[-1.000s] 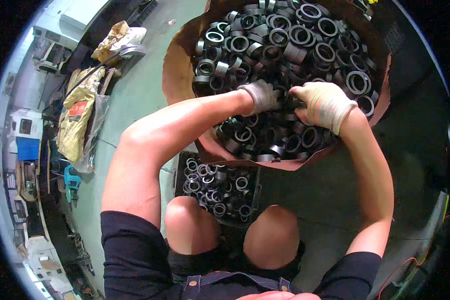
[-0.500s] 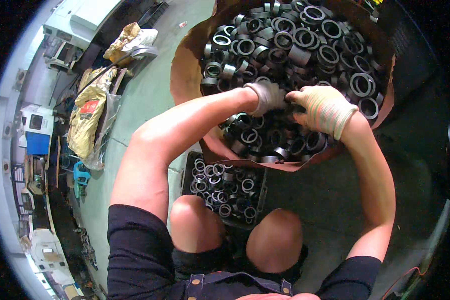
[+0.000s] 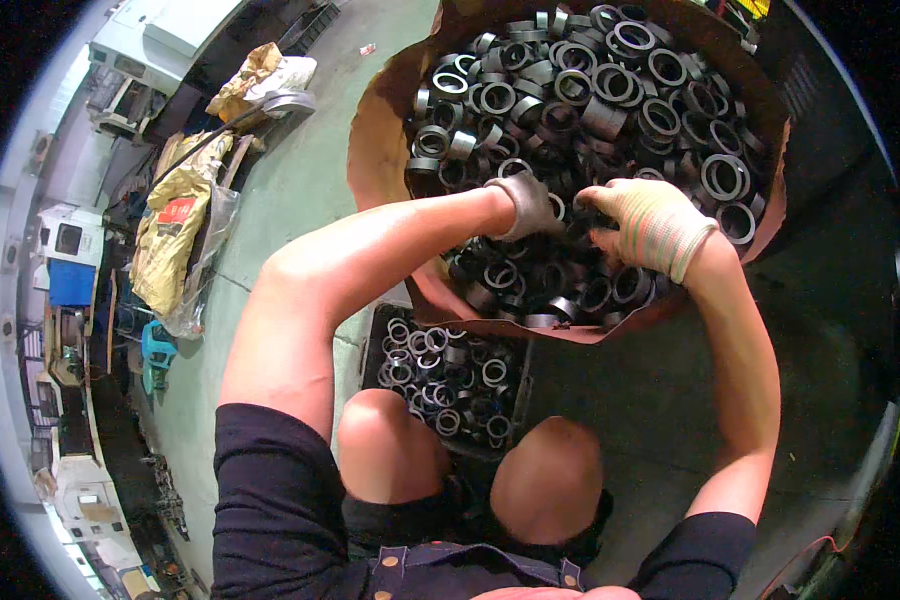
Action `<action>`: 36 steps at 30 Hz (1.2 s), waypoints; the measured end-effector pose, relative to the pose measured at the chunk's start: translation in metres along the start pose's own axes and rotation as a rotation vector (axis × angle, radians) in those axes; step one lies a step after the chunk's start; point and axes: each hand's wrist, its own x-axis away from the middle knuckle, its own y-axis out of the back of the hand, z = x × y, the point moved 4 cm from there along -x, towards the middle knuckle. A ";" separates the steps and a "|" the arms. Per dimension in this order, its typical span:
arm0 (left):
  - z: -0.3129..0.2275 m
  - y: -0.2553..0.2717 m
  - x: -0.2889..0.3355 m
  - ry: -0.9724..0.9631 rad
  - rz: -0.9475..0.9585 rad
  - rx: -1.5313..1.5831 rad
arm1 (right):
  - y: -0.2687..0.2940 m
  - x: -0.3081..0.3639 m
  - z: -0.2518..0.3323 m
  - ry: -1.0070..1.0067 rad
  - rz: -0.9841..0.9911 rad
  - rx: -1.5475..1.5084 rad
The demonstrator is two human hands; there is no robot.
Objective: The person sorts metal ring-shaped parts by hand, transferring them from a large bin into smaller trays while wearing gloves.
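Both my hands wear pale knitted gloves and work over a heap of dark metal rings (image 3: pixel 603 118) in a large brown-lined bin. My left hand (image 3: pixel 532 205) reaches down among the rings near the middle of the heap; its fingers are lost in shadow and blur. Just to its right, my right hand (image 3: pixel 650 222) has its fingers curled inward, with thumb and forefinger bent toward the left hand. Whatever lies between those fingers is too dark to make out. Close to my knees stands a dark crate with smaller-looking, shinier metal rings (image 3: pixel 435 340) in it.
The bin's brown liner (image 3: pixel 382 150) has a raised, ragged rim. On the green floor (image 3: pixel 300 165) at the left lie a yellow sack (image 3: pixel 175 245) and another crumpled sack (image 3: pixel 245 85). A turquoise stool (image 3: pixel 157 355) and white machines (image 3: pixel 135 45) stand further left.
My left hand has dropped slightly and turned down into the rings. My right hand has shifted a little, its fingers still curled. The view has tilted slightly.
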 end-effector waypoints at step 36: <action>-0.013 0.002 -0.017 0.177 0.239 1.139 | -0.004 0.000 -0.008 -0.038 -0.138 -0.017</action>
